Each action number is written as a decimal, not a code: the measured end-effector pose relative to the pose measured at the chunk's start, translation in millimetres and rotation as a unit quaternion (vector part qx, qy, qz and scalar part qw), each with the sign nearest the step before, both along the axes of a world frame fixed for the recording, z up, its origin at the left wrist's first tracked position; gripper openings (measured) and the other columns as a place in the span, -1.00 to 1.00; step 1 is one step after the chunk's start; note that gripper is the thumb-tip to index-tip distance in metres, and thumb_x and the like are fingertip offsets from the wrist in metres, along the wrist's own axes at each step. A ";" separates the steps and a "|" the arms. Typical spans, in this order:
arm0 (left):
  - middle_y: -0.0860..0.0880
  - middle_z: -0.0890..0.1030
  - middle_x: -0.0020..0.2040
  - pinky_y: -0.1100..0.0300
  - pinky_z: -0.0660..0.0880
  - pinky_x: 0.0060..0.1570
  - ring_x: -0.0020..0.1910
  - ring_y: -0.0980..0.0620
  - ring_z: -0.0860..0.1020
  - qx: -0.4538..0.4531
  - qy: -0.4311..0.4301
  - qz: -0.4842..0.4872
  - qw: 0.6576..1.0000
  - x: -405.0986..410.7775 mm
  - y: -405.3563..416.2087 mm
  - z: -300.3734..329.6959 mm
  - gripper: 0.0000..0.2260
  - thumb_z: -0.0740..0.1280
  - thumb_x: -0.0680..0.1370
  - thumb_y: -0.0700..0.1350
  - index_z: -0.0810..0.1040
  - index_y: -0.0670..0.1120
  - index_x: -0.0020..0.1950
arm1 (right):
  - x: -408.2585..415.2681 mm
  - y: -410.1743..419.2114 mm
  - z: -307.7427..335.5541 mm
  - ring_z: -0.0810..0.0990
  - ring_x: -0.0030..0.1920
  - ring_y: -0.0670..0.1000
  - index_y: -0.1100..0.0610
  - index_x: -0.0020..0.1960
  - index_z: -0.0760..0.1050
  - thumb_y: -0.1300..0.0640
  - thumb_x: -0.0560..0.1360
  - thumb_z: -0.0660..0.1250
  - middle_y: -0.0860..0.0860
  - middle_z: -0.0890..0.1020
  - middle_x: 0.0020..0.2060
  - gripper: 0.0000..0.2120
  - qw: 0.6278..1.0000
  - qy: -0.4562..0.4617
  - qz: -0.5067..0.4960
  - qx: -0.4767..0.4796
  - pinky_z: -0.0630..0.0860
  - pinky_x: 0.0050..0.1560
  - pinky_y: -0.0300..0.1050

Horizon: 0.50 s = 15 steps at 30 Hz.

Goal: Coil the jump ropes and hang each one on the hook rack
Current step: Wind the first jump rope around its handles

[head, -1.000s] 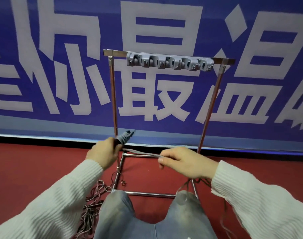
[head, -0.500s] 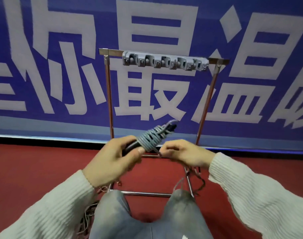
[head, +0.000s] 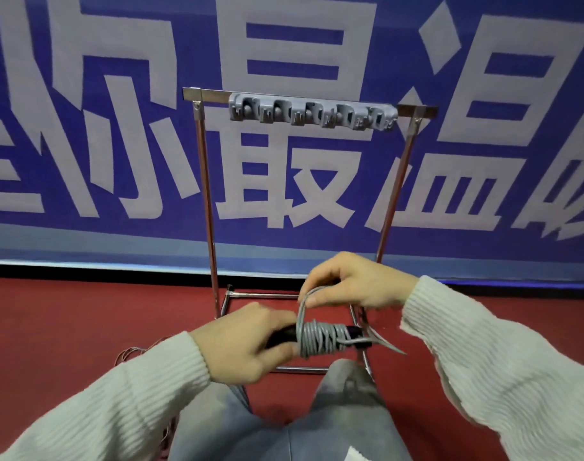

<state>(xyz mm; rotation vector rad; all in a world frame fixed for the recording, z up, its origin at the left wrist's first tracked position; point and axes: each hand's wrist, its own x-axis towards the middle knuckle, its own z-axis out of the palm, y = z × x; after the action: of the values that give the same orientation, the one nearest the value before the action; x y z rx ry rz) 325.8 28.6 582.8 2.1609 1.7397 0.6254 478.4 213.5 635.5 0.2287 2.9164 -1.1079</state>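
Note:
My left hand (head: 247, 344) grips the dark handles of a grey jump rope (head: 320, 337), held level in front of me. Many turns of the grey cord are wound tightly around the handles. My right hand (head: 353, 282) pinches a loop of that cord just above the wound bundle. A loose cord end sticks out to the right of the bundle. The grey hook rack (head: 312, 112) sits on the top bar of a metal stand (head: 205, 194) ahead of me; nothing hangs from its hooks.
More loose rope (head: 130, 352) lies on the red floor at my lower left, partly hidden by my left sleeve. My knees (head: 347, 387) are in front of the stand's base. A blue banner with large white characters (head: 284, 181) fills the wall behind.
The wound handles dropped from pointing up and right to lying level and lower. My right hand rose above the bundle, pulling a cord loop over it. More turns show on the handles.

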 end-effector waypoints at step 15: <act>-0.12 0.51 -0.25 0.26 0.16 -0.29 -0.43 0.07 0.35 0.008 -0.753 0.041 0.657 -41.8 -7.7 17.6 -0.58 0.65 0.28 -0.07 0.61 -0.22 0.01 | 4.8 -11.8 -50.8 0.19 -0.59 -0.20 0.24 0.32 0.46 0.24 0.62 0.24 0.02 0.47 -0.27 -0.72 0.861 0.030 -0.066 -0.503 0.12 -0.60 -0.36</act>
<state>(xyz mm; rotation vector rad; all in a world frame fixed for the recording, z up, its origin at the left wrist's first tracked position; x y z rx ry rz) 284.1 20.9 600.4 0.7277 0.7489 1.7129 483.2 201.7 584.7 0.3503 1.9584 -2.4539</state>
